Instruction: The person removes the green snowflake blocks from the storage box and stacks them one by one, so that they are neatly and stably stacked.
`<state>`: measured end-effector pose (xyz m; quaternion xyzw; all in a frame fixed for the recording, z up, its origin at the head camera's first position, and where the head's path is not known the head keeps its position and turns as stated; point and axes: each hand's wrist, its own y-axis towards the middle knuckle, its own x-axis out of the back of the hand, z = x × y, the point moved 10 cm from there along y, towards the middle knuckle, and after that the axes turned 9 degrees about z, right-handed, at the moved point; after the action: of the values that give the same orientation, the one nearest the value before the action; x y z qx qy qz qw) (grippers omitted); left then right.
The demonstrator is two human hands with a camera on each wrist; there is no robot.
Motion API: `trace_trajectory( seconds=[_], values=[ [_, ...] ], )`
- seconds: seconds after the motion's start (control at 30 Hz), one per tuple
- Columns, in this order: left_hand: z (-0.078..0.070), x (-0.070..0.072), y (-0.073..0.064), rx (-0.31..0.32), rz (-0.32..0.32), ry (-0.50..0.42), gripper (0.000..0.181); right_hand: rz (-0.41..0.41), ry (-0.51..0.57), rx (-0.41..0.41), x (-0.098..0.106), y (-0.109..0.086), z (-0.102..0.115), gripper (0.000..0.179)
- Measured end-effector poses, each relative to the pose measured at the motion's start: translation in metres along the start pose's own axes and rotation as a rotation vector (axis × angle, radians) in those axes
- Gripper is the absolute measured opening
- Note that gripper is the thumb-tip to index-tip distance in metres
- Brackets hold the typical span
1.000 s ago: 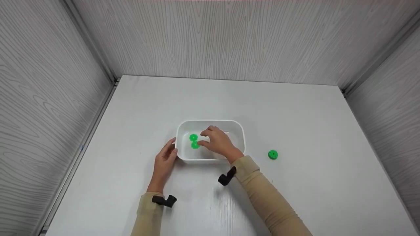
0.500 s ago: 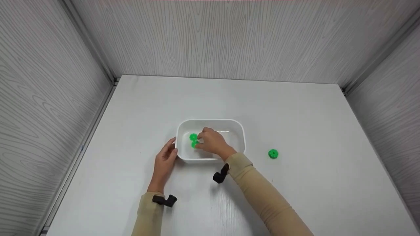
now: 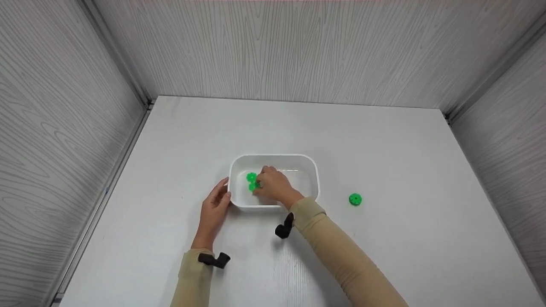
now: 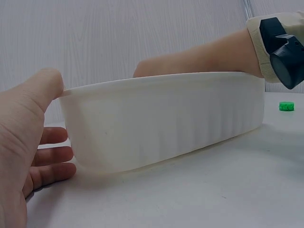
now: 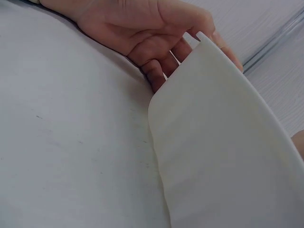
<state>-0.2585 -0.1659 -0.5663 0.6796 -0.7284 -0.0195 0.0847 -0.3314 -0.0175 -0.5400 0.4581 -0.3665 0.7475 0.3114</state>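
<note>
A white rectangular container (image 3: 307, 177) with rounded corners stands mid-table. My left hand (image 3: 212, 215) rests against its left end; in the left wrist view the thumb is at the rim and the other fingers lie along the outer wall. Inside, toward the left, lie two small bright green scalloped discs, an upper disc (image 3: 251, 176) and a lower disc (image 3: 251, 187). My right hand (image 3: 274, 186) reaches over the near side into the container, thumb and fingers pinching at the lower disc, which they partly cover. Both wrist views hide the discs behind the container's wall.
A darker green notched disc (image 3: 355, 199) lies on the white table (image 3: 405, 238), right of the container. Wood-grain panels (image 3: 290, 51) surround the table at the back and sides. A black wrist camera (image 3: 283, 228) hangs from the right sleeve, near the container's front edge.
My right hand has moved slightly left inside the container, and its thumb and fingers have closed in at the lower disc. The left hand, container and table disc have stayed put.
</note>
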Motion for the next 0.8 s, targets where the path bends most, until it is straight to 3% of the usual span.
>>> trace_trajectory(
  seconds=[0.13,0.4,0.5,0.8],
  values=[
    [-0.002,0.001,0.0,0.02,0.008,-0.021,0.042,0.007,-0.035,-0.003,-0.002,0.001,0.001,0.037],
    [-0.027,-0.004,-0.003,0.034,0.037,-0.001,0.044,-0.029,-0.113,0.03,0.0,0.0,0.007,0.038],
    [-0.025,-0.004,-0.003,0.044,0.035,-0.002,0.044,-0.028,-0.103,0.037,0.0,0.001,0.007,0.036],
    [0.001,0.0,0.0,0.031,0.0,0.003,0.042,0.035,-0.092,0.011,-0.006,0.004,0.003,0.035]
  ],
)
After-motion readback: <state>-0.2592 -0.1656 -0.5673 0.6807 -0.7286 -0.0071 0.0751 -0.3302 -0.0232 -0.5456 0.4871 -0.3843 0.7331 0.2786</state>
